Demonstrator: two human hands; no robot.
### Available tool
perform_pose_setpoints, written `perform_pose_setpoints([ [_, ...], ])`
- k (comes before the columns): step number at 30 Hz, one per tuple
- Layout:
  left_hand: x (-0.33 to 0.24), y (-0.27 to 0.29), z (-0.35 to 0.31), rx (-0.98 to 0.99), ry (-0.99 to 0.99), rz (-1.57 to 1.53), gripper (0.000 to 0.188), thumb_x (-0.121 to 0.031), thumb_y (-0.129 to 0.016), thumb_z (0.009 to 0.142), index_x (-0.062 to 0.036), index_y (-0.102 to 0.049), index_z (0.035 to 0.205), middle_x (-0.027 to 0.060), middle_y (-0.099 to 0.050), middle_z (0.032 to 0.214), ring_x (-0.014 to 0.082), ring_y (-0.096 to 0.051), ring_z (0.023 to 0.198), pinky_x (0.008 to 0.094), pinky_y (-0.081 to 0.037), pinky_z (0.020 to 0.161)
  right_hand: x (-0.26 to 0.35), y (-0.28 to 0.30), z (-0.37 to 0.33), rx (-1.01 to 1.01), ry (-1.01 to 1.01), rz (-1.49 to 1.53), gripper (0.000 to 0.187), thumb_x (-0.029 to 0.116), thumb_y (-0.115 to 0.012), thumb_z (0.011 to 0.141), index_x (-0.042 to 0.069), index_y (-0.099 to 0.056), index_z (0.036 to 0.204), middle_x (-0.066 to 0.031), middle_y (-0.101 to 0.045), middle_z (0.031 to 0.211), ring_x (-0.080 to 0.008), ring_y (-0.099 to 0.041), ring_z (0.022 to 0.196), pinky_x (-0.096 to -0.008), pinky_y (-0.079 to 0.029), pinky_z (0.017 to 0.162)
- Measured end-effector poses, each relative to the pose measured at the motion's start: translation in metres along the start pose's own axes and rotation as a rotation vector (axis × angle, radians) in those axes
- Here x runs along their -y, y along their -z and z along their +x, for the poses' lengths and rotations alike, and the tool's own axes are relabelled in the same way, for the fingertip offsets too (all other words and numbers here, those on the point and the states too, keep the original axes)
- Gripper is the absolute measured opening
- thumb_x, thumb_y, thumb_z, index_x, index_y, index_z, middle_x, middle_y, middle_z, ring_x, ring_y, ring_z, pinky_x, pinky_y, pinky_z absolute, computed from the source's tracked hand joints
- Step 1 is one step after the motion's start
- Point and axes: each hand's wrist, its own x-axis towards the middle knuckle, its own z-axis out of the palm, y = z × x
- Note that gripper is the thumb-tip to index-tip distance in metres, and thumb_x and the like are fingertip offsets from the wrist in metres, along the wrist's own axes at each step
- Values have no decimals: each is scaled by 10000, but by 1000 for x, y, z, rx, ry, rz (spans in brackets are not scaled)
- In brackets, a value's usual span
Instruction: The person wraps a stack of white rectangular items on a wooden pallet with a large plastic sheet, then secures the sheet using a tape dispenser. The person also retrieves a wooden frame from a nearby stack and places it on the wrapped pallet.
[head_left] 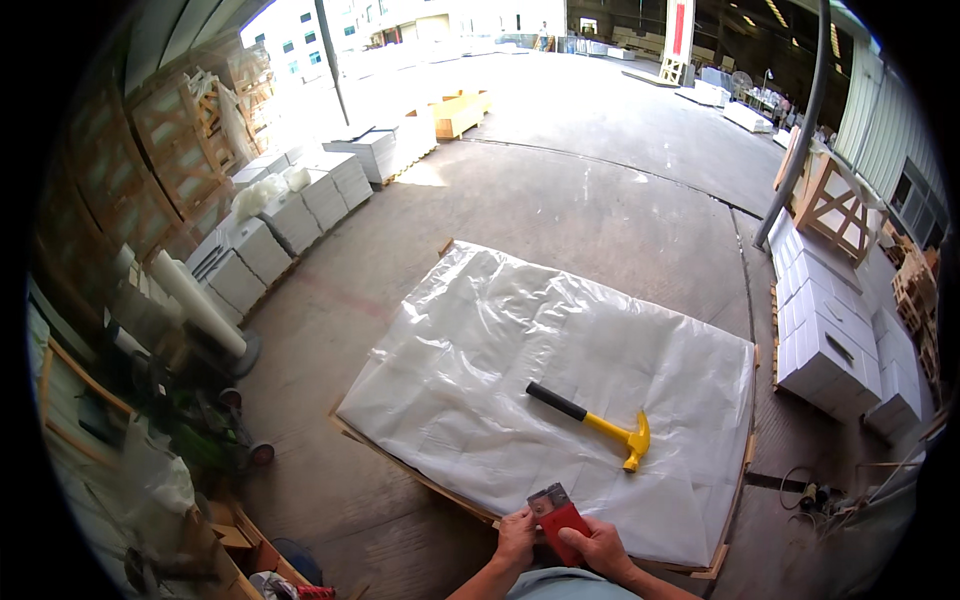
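At the near edge of a pallet covered in clear plastic sheeting (pixel 470 370), I hold a red hand tool with a silvery grey end (pixel 562 518); its exact kind does not show. My right hand (pixel 600 547) is closed round the red body, thumb lying across its face. Fingers bent, my left hand (pixel 515 538) pinches at the tool's left side, and its fingertips are partly hidden. A claw hammer (pixel 606 428) with a yellow head and black grip lies on the sheeting just beyond my hands.
Stacks of pale grey slabs (pixel 290 215) line the left, before wooden crates (pixel 165 125). White boxes (pixel 825 335) stand on pallets at right, near a grey pole (pixel 797 140). A green wheeled machine (pixel 225 425) and white rolls (pixel 198 300) stand at near left. Cables (pixel 805 495) lie at lower right.
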Motion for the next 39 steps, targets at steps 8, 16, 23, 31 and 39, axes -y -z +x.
perform_pose_setpoints([
  [8,-136,62,118,-374,-488,87,170,-171,-587,881,-41,-632,782,48,-622,688,150,-593,604,285,-486,551,32,21,33,144,-207,-57,400,360,-667,839,5,-649,1023,-44,-654,796,-93,-575,707,-243,-477,654],
  [16,-353,200,259,-978,-1100,867,231,-222,-559,853,-20,-653,792,139,-626,784,308,-582,721,384,-462,685,68,58,110,217,-288,-177,368,338,-699,822,9,-657,984,-25,-636,745,-77,-580,634,-236,-488,592],
  [23,-380,232,303,-1250,-824,1180,266,-294,-527,847,-82,-689,846,139,-651,904,344,-582,861,441,-456,796,83,35,220,209,-158,-326,439,416,-685,812,2,-649,955,-21,-625,754,-83,-566,679,-240,-464,625],
  [31,-355,233,313,-1325,-815,1490,214,-297,-584,822,-102,-671,817,105,-617,875,317,-575,911,449,-475,765,52,35,245,238,-284,-245,383,361,-700,816,-1,-646,929,-6,-623,763,-62,-568,681,-222,-467,621],
  [39,-367,200,299,-1427,-383,1500,412,-391,-592,835,-45,-501,1040,115,-497,1125,295,-552,1026,448,-458,846,41,31,251,259,-287,-336,467,440,-684,793,-9,-656,919,-72,-633,724,-119,-582,667,-272,-474,633],
])
